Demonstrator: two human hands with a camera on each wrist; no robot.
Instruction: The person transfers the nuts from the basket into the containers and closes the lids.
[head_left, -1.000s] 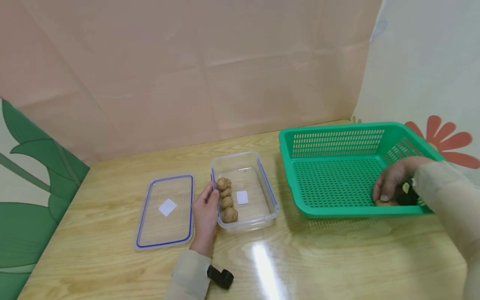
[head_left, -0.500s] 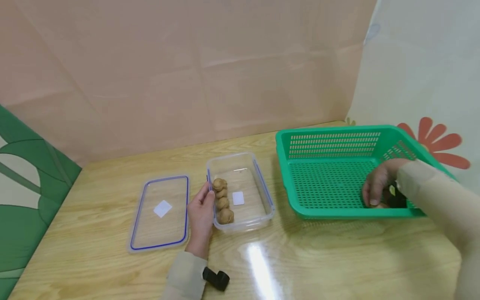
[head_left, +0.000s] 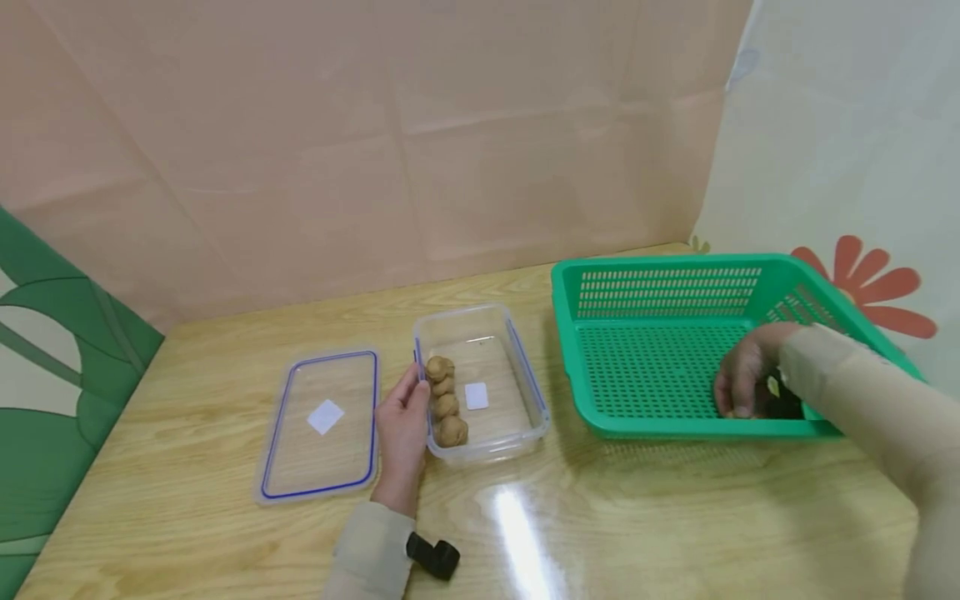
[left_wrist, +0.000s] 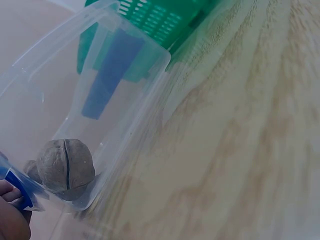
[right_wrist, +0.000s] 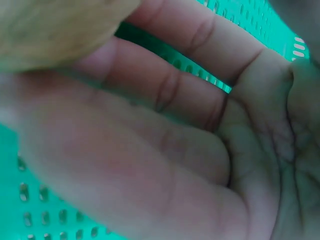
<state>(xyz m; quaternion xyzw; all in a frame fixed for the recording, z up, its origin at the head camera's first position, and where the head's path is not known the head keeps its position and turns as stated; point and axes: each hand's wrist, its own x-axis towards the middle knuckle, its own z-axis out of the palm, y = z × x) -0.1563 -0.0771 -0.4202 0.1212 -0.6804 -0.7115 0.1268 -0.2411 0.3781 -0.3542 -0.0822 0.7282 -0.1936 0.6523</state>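
In the head view, my left hand [head_left: 402, 425] grips the left wall of a clear plastic container [head_left: 504, 333], thumb on the near side. Several walnuts [head_left: 452, 432] lie in a row inside, along that wall. The left wrist view shows one walnut [left_wrist: 66, 166] up close, its seam dark. My right hand [head_left: 750, 371] reaches down into the green basket [head_left: 667, 265] at its near right corner. At its fingertips the right wrist view shows a tan walnut [right_wrist: 55, 30], pinched and partly out of frame.
A clear lid [head_left: 318, 429] with a blue seal lies left of the container. Beside my right wrist a dark thing [head_left: 780, 403] sits in the basket, mostly hidden. A white label [head_left: 476, 396] shows on the container's floor. Behind the table hangs a pink backdrop [head_left: 360, 150].
My right hand has shifted a little left inside the basket, and the walnut under its fingers is now mostly hidden in the head view. The left hand keeps its grip.
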